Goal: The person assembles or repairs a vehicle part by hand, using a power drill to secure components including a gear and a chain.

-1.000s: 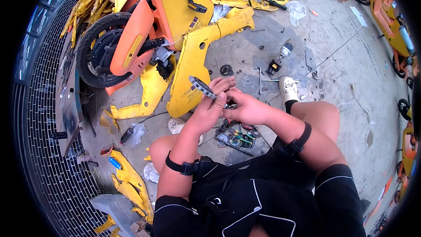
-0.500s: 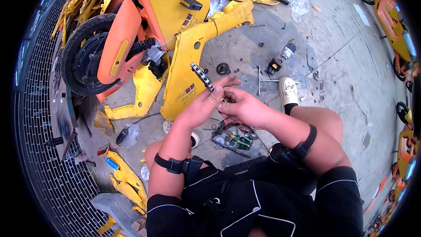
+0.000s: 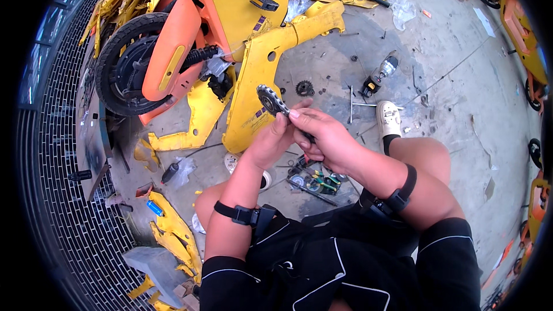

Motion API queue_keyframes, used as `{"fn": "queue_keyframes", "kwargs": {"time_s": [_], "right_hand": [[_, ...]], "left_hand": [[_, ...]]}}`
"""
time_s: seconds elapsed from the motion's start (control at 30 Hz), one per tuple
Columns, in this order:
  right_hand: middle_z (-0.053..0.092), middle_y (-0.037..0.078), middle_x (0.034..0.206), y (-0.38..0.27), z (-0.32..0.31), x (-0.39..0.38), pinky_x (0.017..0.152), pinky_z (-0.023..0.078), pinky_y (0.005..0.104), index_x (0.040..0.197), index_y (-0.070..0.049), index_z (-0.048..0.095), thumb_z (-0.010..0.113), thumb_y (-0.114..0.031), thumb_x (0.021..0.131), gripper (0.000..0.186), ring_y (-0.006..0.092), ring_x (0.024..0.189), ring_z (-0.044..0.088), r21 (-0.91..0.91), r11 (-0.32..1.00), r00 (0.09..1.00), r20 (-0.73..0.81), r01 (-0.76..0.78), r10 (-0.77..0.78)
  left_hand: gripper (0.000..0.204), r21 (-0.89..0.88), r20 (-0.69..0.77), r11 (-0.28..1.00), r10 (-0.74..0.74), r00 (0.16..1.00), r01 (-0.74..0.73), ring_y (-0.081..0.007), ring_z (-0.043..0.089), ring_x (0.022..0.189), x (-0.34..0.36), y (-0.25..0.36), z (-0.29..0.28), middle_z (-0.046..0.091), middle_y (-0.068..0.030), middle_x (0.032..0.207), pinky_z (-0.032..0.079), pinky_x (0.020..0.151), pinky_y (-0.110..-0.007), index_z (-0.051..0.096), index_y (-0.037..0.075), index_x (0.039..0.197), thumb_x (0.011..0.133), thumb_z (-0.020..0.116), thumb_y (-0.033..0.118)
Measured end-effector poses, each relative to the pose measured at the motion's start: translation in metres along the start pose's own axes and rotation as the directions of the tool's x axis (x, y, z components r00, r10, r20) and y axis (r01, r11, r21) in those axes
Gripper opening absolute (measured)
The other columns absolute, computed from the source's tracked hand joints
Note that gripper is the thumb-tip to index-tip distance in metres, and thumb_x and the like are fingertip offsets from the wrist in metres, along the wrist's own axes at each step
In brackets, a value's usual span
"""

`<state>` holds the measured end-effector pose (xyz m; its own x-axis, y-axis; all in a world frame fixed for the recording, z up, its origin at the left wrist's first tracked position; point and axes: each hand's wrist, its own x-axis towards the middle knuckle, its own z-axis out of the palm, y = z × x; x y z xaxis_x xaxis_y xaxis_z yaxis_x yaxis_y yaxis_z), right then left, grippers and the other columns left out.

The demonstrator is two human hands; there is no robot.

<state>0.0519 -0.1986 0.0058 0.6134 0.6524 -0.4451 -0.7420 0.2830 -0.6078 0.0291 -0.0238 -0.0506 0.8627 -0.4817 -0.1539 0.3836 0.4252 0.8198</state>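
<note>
In front of me my two hands hold up a dark round sprocket (image 3: 272, 99) with teeth around its rim. My left hand (image 3: 269, 143) is closed at its lower edge, thumb against the sprocket. From the right, my right hand (image 3: 327, 138) pinches the near rim between thumb and fingers. A small dark piece (image 3: 309, 137) shows among the right hand's fingers; its kind cannot be made out. Beyond the hands, another dark gear (image 3: 305, 88) lies on the floor. Behind the sprocket is a large yellow body panel (image 3: 247, 98).
An orange and yellow scooter (image 3: 173, 52) lies at the upper left. A power drill (image 3: 380, 74) and a T-handled wrench (image 3: 352, 103) rest on the floor near my shoe (image 3: 389, 117). Pliers and other tools (image 3: 322, 183) lie between my legs. More scooters (image 3: 521, 37) stand along the right.
The sprocket has turned from nearly edge-on to show more of its round face. My right hand has shifted its grip up onto the rim. The view has moved slightly.
</note>
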Motion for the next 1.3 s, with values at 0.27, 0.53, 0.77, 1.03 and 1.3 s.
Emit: {"fn": "queue_keyframes", "kwargs": {"time_s": [0.27,0.53,0.77,1.03,1.3], "right_hand": [[0.054,0.001,0.070,-0.005,0.001,-0.007,0.047,0.031,0.0214,0.111,-0.004,0.062,0.059,-0.032,0.103,0.029,0.0046,0.051,0.041,-0.105,0.988,0.993,0.052,0.109,-0.104],[0.062,0.002,0.087,0.013,-0.017,0.026,0.071,0.048,0.0263,0.117,-0.001,0.062,0.065,-0.024,0.101,0.028,0.0098,0.078,0.057,-0.532,0.821,0.977,0.080,0.209,-0.196],[0.060,0.001,0.086,0.019,-0.011,0.031,0.070,0.047,0.0252,0.114,0.001,0.061,0.062,-0.030,0.102,0.033,0.0085,0.078,0.055,-0.590,0.792,0.982,0.009,0.158,-0.190],[0.060,0.002,0.082,0.016,-0.010,0.037,0.052,0.036,0.0219,0.112,-0.002,0.063,0.057,-0.031,0.105,0.031,0.0060,0.062,0.047,-0.477,0.879,1.000,-0.006,0.013,-0.018],[0.063,0.004,0.082,0.049,-0.028,0.061,0.047,0.033,0.0223,0.106,-0.003,0.063,0.056,-0.026,0.102,0.025,0.0065,0.055,0.047,-0.462,0.884,0.989,-0.146,-0.073,0.005]], "left_hand": [[0.088,-0.135,0.032,0.991,0.024,0.999,-0.020,-0.0254,0.065,0.103,-0.011,0.005,-0.005,0.064,-0.0092,0.116,0.050,0.092,-0.042,0.031,0.008,0.153,0.096,0.032,0.075],[0.081,-0.252,-0.309,0.954,0.078,0.948,-0.161,-0.0252,0.061,0.108,-0.004,0.014,-0.002,0.059,-0.0132,0.126,0.051,0.088,-0.038,0.038,0.007,0.145,0.098,0.035,0.072],[0.061,0.034,-0.507,0.974,0.208,0.836,-0.222,-0.0174,0.061,0.102,-0.002,0.019,-0.004,0.059,-0.0103,0.117,0.052,0.085,-0.034,0.042,0.004,0.138,0.098,0.064,0.044],[0.062,0.400,-0.563,0.913,0.315,0.764,-0.082,-0.0140,0.062,0.092,-0.001,0.016,-0.005,0.061,-0.0085,0.108,0.053,0.078,-0.031,0.040,-0.001,0.139,0.096,0.070,0.033],[0.070,0.938,-0.339,0.242,0.780,0.526,0.246,-0.0484,0.037,0.134,-0.020,0.019,0.010,0.037,-0.0302,0.144,0.031,0.113,-0.051,0.036,-0.005,0.143,0.092,0.067,0.031]]}}
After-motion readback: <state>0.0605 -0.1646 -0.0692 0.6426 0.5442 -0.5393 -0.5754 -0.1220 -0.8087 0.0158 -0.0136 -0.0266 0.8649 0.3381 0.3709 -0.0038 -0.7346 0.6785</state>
